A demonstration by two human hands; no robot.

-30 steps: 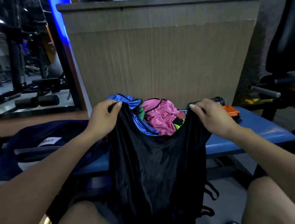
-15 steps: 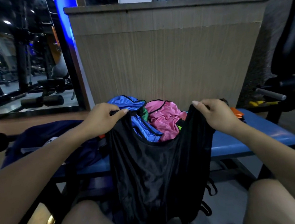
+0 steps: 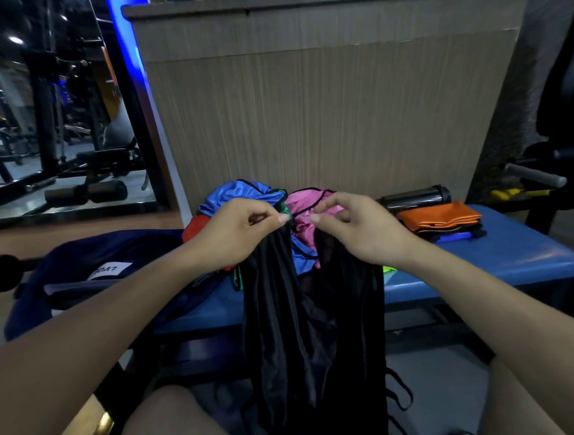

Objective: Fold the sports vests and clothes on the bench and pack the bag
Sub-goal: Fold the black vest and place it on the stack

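Black, shiny fabric fills the middle of the view: the black vest [image 3: 307, 318] hangs from both hands in front of the blue padded counter [image 3: 488, 260], draping down between the person's knees, its thin straps dangling low on the right side. The left hand [image 3: 242, 231] has its fingers curled tight, pinching one top corner of the black vest between thumb and forefinger. The right hand [image 3: 358, 225] does the same with the other top corner, thumb and fingertip nipped on the cloth, the other fingers bent above it. The two hands sit close together, nearly touching, so the vest is doubled lengthways into two long hanging panels.

Just behind the hands, on the counter, lies a loose heap of clothes: a blue vest [image 3: 239, 193] on top at the left, a pink vest [image 3: 307, 205] beside it at the right, a patch of red cloth [image 3: 195, 226] peeking out at the left edge, and bits of green showing underneath. Further right on the counter, a folded orange vest [image 3: 440, 217] sits on a small stack, apart from the heap, with a dark bottle [image 3: 414, 197] lying on its side just behind it. On the left end of the counter sprawls the dark navy bag [image 3: 87, 267], with a white label on it. A wood-grain panel [image 3: 332, 110] stands behind the counter
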